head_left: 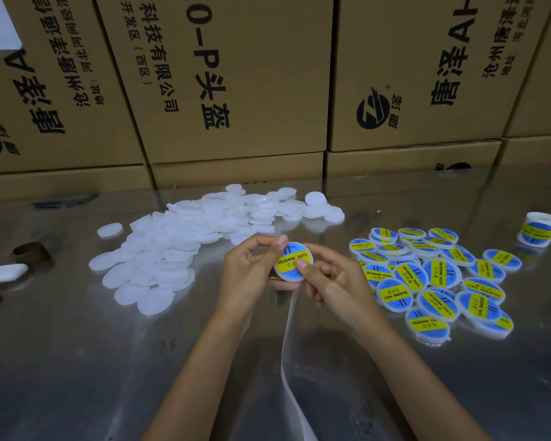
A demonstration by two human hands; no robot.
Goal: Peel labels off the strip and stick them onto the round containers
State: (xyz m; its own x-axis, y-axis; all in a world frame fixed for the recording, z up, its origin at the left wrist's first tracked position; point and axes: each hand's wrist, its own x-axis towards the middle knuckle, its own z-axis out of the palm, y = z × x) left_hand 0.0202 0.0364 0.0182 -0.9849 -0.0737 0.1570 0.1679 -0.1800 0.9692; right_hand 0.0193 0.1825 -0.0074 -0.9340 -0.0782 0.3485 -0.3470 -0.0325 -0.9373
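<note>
Unlabelled containers [185, 243] lie left of the hands [295, 275], labelled containers [439, 278] right, cartons [236, 78] behind.

Two hands [248, 268]; one label roll [539, 229]; one strip [288, 354].

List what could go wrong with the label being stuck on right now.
1. The right thumb presses only one part of the label, so it may wrinkle or sit crooked on the container.
2. The backing strip trails off the table edge and might snag.
</note>
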